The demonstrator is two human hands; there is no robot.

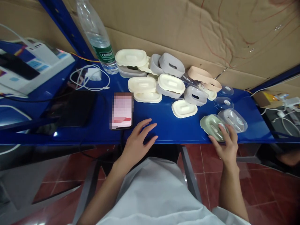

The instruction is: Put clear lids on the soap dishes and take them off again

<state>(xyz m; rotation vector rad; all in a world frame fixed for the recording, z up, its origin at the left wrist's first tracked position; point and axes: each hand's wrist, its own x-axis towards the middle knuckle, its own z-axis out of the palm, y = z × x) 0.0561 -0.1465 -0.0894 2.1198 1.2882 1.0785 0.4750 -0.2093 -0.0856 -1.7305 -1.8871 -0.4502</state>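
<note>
My left hand [138, 142] lies flat on the front edge of the blue table [168, 128], fingers spread, holding nothing, just right of a phone [121, 110] with a lit screen. My right hand [225, 144] rests its fingers on a pale green oval soap-box part [212, 126] at the table's front right. Beside that part lies a clear oval lid [233, 120]. Behind them sits a pile of cream, grey and peach oval box parts [164, 76].
A plastic water bottle [97, 36] stands at the back left by a coiled white charger cable [90, 76]. A dark flat pad [75, 107] lies left of the phone. White boxes [30, 67] sit far left. Cardboard lines the back wall. Red floor tiles lie below.
</note>
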